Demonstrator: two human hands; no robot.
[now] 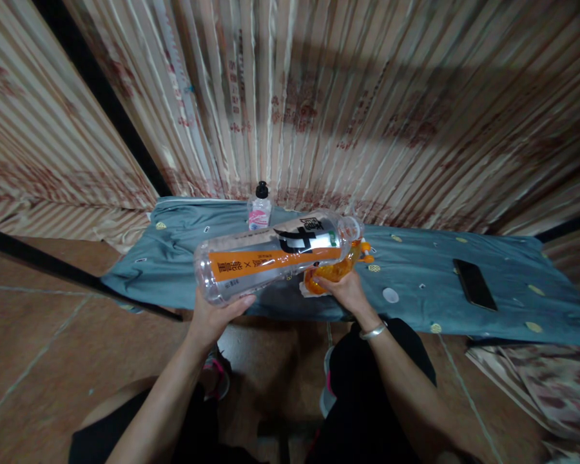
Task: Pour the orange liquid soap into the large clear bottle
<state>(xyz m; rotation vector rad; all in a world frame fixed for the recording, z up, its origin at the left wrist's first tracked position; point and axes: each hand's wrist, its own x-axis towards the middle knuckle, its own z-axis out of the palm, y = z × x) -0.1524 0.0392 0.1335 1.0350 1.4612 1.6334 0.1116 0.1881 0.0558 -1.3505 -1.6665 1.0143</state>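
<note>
A large clear plastic bottle (265, 258) with an orange and black label lies nearly level across the view, its neck to the right. Around its base end, from below, my left hand (217, 316) is closed. My right hand (345, 290) grips a smaller orange see-through bottle (336, 267) under the big bottle's neck. The two bottles overlap at their mouths; whether they touch, I cannot tell. A white tissue-like piece (312, 290) shows below the orange bottle. An orange part (366, 251) sticks out to its right.
A narrow bench with a teal patterned cloth (174, 270) runs across the view. On it stand a small clear bottle with a black cap (260, 209), a white disc (390, 295) and a black phone (474, 284). Striped curtains (290, 96) hang behind, with a dark metal pole (106, 96).
</note>
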